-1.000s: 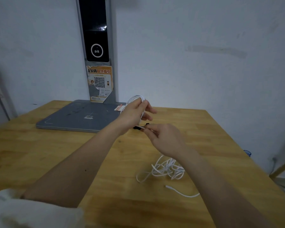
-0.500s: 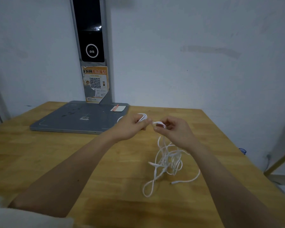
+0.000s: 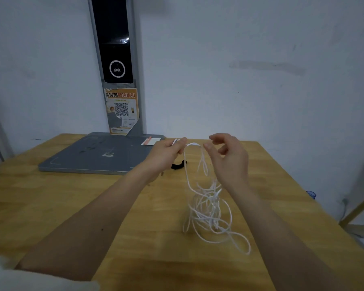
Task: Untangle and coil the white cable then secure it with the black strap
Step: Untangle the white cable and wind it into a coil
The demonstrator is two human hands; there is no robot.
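Observation:
My left hand (image 3: 166,152) pinches a few loops of the white cable (image 3: 206,206) between thumb and fingers above the wooden table (image 3: 51,206). From there the cable arcs right, past the thumb tip of my right hand (image 3: 229,158), and hangs in a loose tangle whose lowest loops lie on the table. The right hand's fingers are loosely curled, with thumb and forefinger apart and nothing pinched. The black strap (image 3: 179,164) lies curled on the table just behind my left wrist.
A flat grey base (image 3: 97,154) with an upright post (image 3: 116,59) carrying a black panel and an orange QR sticker stands at the back left against the white wall. A small white and red tag (image 3: 149,141) lies on its corner. The table's right edge drops off.
Both hands have risen and drawn apart, lifting the tangle partly off the table. The right hand has let go of its pinch. The black strap now lies on the table.

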